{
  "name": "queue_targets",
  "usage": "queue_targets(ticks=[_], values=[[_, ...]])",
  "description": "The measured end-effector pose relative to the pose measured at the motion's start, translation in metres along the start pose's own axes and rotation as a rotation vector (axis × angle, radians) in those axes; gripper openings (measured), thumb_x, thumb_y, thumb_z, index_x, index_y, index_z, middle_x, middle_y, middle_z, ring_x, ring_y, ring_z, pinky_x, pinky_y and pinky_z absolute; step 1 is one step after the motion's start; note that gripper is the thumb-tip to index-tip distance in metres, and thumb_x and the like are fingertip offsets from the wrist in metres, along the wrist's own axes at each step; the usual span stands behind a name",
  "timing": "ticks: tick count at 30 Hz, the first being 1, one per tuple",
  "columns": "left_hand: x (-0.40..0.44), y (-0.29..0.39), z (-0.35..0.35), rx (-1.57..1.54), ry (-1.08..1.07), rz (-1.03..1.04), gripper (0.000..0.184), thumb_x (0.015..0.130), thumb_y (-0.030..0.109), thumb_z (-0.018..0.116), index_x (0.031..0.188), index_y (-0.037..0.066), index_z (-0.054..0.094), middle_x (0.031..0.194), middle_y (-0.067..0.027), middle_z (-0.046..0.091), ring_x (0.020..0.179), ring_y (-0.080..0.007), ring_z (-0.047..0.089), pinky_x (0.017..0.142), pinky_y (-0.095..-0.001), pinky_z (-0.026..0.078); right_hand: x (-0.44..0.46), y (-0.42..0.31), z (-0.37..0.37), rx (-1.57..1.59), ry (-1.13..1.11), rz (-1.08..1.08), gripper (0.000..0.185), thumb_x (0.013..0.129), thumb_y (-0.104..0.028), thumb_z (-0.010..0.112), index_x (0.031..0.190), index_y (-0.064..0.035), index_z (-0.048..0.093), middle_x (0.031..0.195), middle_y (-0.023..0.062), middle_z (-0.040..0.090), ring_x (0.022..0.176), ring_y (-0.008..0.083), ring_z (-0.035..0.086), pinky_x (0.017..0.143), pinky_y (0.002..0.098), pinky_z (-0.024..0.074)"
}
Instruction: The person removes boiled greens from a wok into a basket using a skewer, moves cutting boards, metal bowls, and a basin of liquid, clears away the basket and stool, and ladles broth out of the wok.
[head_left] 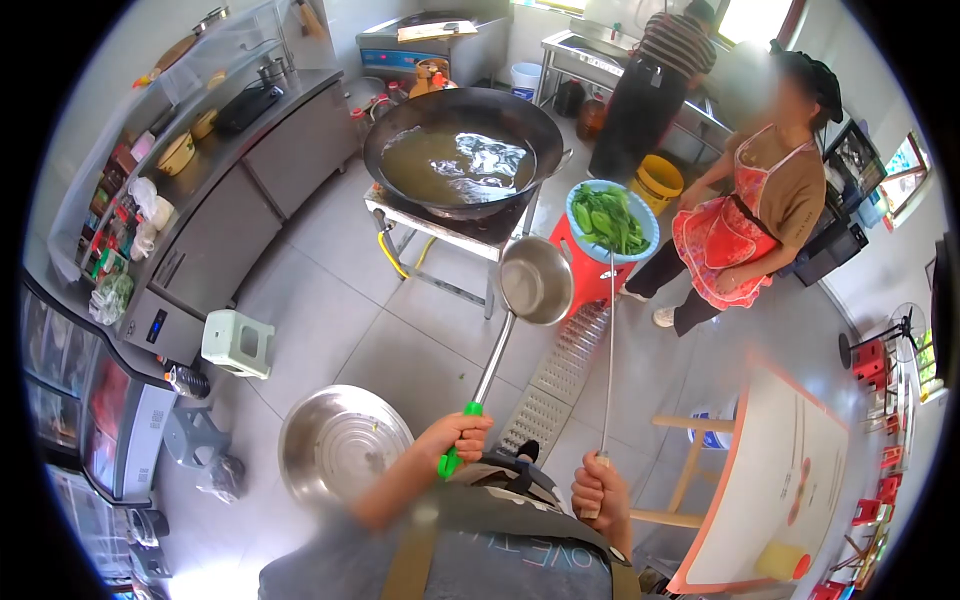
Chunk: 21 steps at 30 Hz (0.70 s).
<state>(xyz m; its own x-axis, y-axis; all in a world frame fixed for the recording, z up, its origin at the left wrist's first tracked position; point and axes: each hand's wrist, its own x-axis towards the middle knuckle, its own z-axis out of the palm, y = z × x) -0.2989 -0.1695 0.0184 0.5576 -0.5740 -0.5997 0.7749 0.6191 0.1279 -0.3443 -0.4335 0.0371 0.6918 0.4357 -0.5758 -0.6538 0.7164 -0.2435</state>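
Note:
My left hand [452,444] is wrapped round the green handle of a deep steel ladle [540,282], whose bowl hangs beyond my body, below the wok. In my right hand [600,487] is the wooden grip of a long thin metal-shafted tool [610,370]. Its far end reaches the blue basket [650,243], and I cannot make out its head. Leafy greens [608,218] fill that basket, which rests on a red stool [592,283]. Ahead stands a large black wok [395,190] with shiny liquid inside.
The wok sits on a metal burner stand [460,222]. A wide steel basin [300,450] lies on the floor at left, near a pale stool [238,343]. A person in a red apron [725,245] stands at right; another [640,110] bends over the sink. A tabletop [775,470] is near my right.

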Motion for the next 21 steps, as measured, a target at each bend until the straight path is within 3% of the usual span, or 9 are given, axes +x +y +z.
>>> queue_targets(ticks=[5, 8, 11, 14, 15, 21], values=[[-0.002, -0.001, -0.013, -0.103, 0.015, -0.103, 0.015, 0.083, 0.008, 0.048, 0.07, 0.01, 0.039, 0.047, 0.006, 0.032, 0.035, -0.0036, 0.029, 0.032, -0.0181, 0.025, 0.0, 0.008, 0.01, 0.03, 0.018, 0.023, 0.008, 0.081, -0.009, 0.048, 0.077, -0.0127, 0.043, 0.052, -0.0045, 0.03, 0.038, 0.0033, 0.027, 0.032, 0.0163, 0.0236], [-0.001, 0.0, -0.025, -0.207, 0.013, -0.153, 0.018, 0.083, 0.008, 0.047, 0.068, 0.01, 0.038, 0.047, 0.006, 0.032, 0.035, -0.0032, 0.028, 0.033, -0.0174, 0.025, 0.006, 0.011, 0.01, 0.105, -0.054, 0.067, 0.006, 0.082, -0.008, 0.045, 0.077, -0.0118, 0.044, 0.05, -0.0047, 0.029, 0.038, 0.0026, 0.029, 0.031, 0.016, 0.0278], [-0.005, 0.0, -0.028, -0.223, 0.026, -0.156, 0.02, 0.084, 0.008, 0.046, 0.066, 0.01, 0.037, 0.048, 0.0059, 0.032, 0.036, -0.003, 0.028, 0.033, -0.0174, 0.025, 0.007, 0.017, 0.02, -0.09, 0.024, 0.063, 0.008, 0.08, -0.009, 0.05, 0.077, -0.0099, 0.043, 0.05, -0.0038, 0.032, 0.039, 0.0039, 0.032, 0.032, 0.0175, 0.0285], [-0.008, -0.004, -0.03, -0.19, 0.022, -0.134, 0.02, 0.085, 0.012, 0.047, 0.067, 0.009, 0.038, 0.048, 0.0058, 0.031, 0.036, -0.003, 0.028, 0.033, -0.0171, 0.026, 0.01, 0.037, 0.04, -0.721, 0.173, -0.136, 0.013, 0.077, -0.009, 0.055, 0.076, -0.0097, 0.042, 0.049, -0.0016, 0.038, 0.037, 0.0067, 0.036, 0.033, 0.0202, 0.0308], [-0.011, -0.007, -0.028, -0.166, 0.014, -0.113, 0.02, 0.085, 0.013, 0.048, 0.068, 0.009, 0.039, 0.048, 0.006, 0.03, 0.036, -0.0029, 0.028, 0.033, -0.017, 0.026, 0.014, 0.038, 0.037, -0.789, 0.151, -0.126, 0.018, 0.075, -0.012, 0.059, 0.078, -0.0067, 0.043, 0.049, 0.0007, 0.043, 0.037, 0.0082, 0.04, 0.034, 0.0229, 0.0338], [-0.02, -0.008, -0.031, -0.171, 0.079, -0.027, 0.025, 0.082, 0.024, 0.055, 0.07, 0.008, 0.04, 0.049, 0.0046, 0.03, 0.037, -0.0036, 0.027, 0.034, -0.0168, 0.026, 0.04, 0.055, 0.08, -1.277, 0.066, -0.11, 0.024, 0.078, -0.023, 0.058, 0.082, -0.0028, 0.046, 0.052, 0.0009, 0.048, 0.04, 0.0083, 0.045, 0.036, 0.023, 0.0365]])
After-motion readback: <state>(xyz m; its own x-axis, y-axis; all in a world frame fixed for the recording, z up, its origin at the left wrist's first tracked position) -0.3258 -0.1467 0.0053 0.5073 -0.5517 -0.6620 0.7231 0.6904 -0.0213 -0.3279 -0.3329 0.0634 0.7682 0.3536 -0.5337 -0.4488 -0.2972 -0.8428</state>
